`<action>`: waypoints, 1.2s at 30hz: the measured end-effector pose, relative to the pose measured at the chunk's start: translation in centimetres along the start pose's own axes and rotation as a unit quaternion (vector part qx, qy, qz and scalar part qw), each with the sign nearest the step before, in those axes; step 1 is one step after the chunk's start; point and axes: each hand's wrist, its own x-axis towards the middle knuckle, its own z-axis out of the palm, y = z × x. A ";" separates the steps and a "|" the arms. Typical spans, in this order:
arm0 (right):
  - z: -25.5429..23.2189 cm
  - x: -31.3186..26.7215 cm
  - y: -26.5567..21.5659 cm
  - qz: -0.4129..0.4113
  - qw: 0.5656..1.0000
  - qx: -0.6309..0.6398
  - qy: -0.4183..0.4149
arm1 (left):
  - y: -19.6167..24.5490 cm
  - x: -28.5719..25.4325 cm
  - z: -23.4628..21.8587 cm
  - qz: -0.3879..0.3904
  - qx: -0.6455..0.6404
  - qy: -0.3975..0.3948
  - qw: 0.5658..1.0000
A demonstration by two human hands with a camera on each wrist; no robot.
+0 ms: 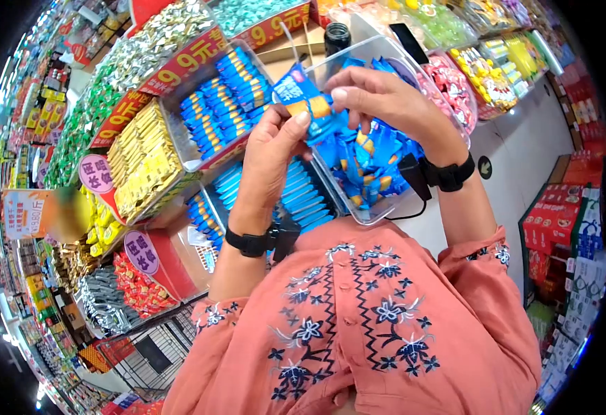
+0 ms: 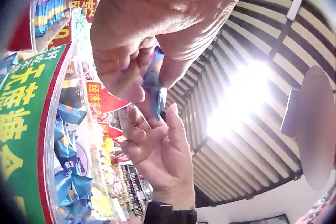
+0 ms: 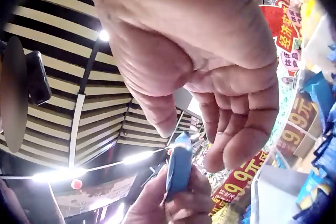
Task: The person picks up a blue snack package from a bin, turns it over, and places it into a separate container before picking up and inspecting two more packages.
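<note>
The left hand pinches a blue snack packet between thumb and fingers, above a clear bin of loose blue packets. In the left wrist view this packet stands on edge in the left hand. The right hand is beside the packet, its fingers loosely bent. Seen from the right wrist, a gap lies between the thumb and fingers of the right hand, and the packet is just beyond its fingertips, apart from them.
Left of the bin are trays of blue packets in rows and yellow packets. A dark jar and a phone are at the bin's far side. A wire cart is at the lower left, stacked red boxes at the right.
</note>
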 end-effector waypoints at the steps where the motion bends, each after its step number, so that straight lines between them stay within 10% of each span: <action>1: 0.1 0.2 0.1 0.008 1.000 -0.013 -0.027 | 0.1 0.0 0.1 0.016 -0.027 0.013 0.999; 21: 1.0 1.3 1.9 0.036 0.998 0.017 -0.043 | 1.6 0.9 -3.4 0.088 0.126 0.094 0.984; 32: 1.7 1.7 3.3 0.054 0.993 -0.019 -0.100 | 3.1 -0.3 -5.2 -0.096 0.330 -0.162 0.925; 36: 0.8 1.7 2.6 0.033 0.999 0.010 -0.029 | 4.7 2.1 -8.9 -0.038 0.255 0.008 0.966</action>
